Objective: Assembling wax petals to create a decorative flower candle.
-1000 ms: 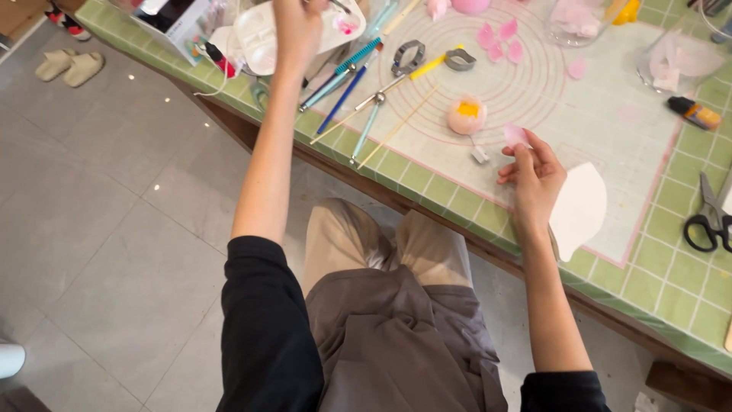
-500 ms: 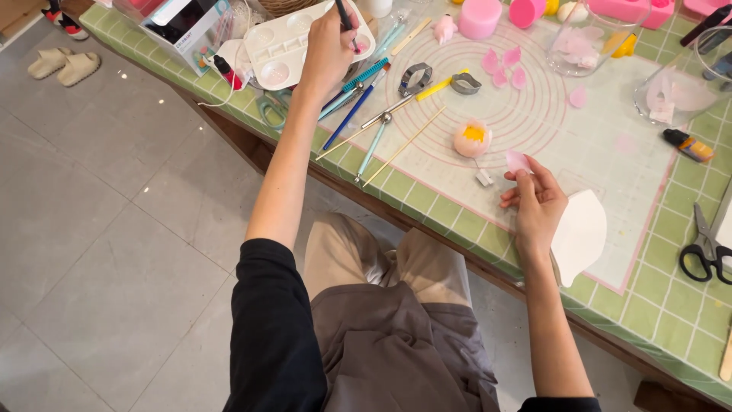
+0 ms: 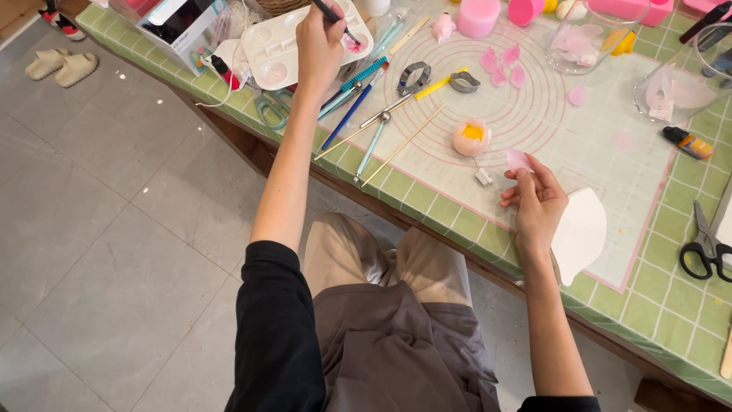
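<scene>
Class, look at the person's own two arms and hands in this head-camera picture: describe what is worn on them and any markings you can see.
Both arms wear black sleeves pushed up above the elbow, leaving the forearms bare. The left hand and the right hand are bare too: no gloves show, and no watch, bracelet or ring can be made out. The sleeve cloth looks plain, with no print or stripe visible.

Palette left of mat (tabletop)

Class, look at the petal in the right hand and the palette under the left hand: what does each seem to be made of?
Petal: probably soft modelling clay or sugar paste; thin, matte, pale pink, gently curved. Palette: likely hard plastic; white, glossy, with moulded wells.
</scene>
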